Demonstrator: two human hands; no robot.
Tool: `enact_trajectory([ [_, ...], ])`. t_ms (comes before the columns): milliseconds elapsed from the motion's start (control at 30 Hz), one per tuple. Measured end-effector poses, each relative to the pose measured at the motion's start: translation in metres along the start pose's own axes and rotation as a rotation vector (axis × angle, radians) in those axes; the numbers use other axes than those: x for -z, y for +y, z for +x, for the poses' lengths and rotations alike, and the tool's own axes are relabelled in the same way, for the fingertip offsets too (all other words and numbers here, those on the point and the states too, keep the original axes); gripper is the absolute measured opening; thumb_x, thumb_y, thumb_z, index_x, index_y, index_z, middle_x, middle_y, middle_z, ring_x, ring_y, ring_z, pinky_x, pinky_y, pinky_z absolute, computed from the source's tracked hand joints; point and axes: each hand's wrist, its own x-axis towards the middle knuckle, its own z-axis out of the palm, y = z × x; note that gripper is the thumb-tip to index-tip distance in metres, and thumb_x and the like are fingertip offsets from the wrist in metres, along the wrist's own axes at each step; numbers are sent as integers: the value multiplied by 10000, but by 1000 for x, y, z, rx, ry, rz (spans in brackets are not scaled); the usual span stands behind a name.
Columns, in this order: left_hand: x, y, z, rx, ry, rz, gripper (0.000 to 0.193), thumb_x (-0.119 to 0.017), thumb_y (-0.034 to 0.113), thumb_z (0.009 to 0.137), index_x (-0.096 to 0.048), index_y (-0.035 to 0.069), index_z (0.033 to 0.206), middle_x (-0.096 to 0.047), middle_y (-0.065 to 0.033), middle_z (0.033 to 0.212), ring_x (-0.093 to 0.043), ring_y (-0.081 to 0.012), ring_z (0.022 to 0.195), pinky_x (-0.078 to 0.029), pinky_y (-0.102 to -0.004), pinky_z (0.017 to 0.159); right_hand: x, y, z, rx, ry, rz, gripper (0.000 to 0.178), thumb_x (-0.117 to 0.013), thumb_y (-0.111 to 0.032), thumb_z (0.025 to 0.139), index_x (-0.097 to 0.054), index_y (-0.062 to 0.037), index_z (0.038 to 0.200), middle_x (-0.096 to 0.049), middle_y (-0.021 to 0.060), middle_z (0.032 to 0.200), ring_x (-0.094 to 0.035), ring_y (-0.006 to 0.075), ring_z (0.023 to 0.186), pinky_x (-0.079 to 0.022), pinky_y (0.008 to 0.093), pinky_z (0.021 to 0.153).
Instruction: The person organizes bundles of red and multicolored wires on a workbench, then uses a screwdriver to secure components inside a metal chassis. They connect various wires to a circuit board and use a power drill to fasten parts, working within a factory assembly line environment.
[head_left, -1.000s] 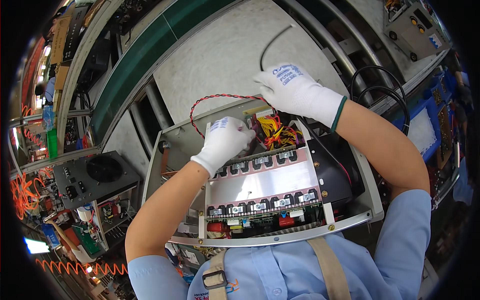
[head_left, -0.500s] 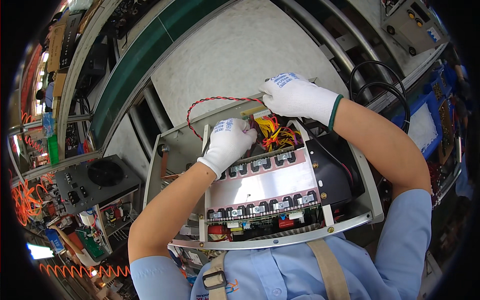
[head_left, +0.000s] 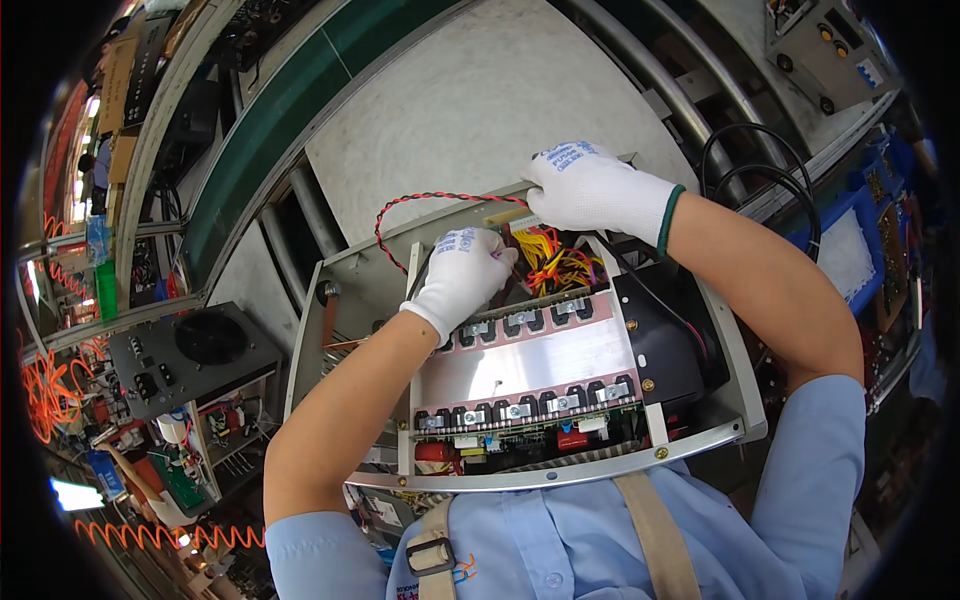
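Both my hands wear white knitted gloves with blue print. My left hand (head_left: 462, 275) reaches into an open grey metal case (head_left: 340, 268), its fingers pinched near the far end of a silver heatsink plate (head_left: 530, 357); what they grip is hidden. Along the far wall, my right hand (head_left: 590, 190) is closed at the rim. A twisted red-and-black wire (head_left: 425, 197) loops over the far wall and runs into its fingertips. Between the hands lies a bundle of yellow and red wires (head_left: 548, 260). Black components with metal clips (head_left: 515, 411) line the plate's two long sides.
Under and beyond the case lies a pale board (head_left: 450, 100) on metal rollers (head_left: 315, 212). To the left stands a dark panel with a round fan (head_left: 208, 340). Black cables (head_left: 765, 160) coil at the right, near a blue bin of white pieces (head_left: 850, 245). An orange coiled hose (head_left: 170, 537) hangs lower left.
My left hand has shifted very slightly, its fingers still down in the case. My right hand stays at the far rim, and the wire loop barely differs.
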Motion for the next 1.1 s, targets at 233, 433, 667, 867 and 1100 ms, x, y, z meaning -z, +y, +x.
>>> enact_trajectory([
  [233,20,13,-12,103,-25,-151,293,-633,303,882,-655,11,885,-673,-170,756,-660,-322,746,-503,-427,704,-11,3,-11,276,475,128,313,-584,-281,867,-675,-55,1064,-666,180,1027,-629,340,1006,-484,426,907],
  [433,32,7,-13,30,-42,-2,334,-611,229,857,-593,-7,1094,-675,-223,983,-651,-382,958,-515,-438,835,-8,-28,-25,527,352,-197,259,-643,-330,855,-695,-92,944,-654,126,931,-637,287,945,-484,414,855],
  [667,35,5,-29,77,21,-675,281,-666,263,882,-639,-16,892,-655,-94,744,-620,-153,587,-481,-295,564,2,-11,-16,315,84,112,231,-570,-256,885,-700,-83,967,-679,135,913,-660,301,914,-501,404,823],
  [867,21,-2,-18,-37,83,24,349,-577,314,910,-607,10,741,-612,-104,567,-641,-241,553,-505,-357,593,-12,11,4,159,360,198,300,-525,-270,892,-683,-90,1072,-681,169,1022,-661,330,961,-515,423,857],
  [1100,2,-8,-6,-38,133,66,375,-518,332,923,-600,23,726,-631,-96,594,-650,-267,572,-511,-383,612,-7,13,5,18,103,63,328,-524,-252,869,-692,-41,1055,-692,204,1014,-674,341,968,-523,423,876],
])
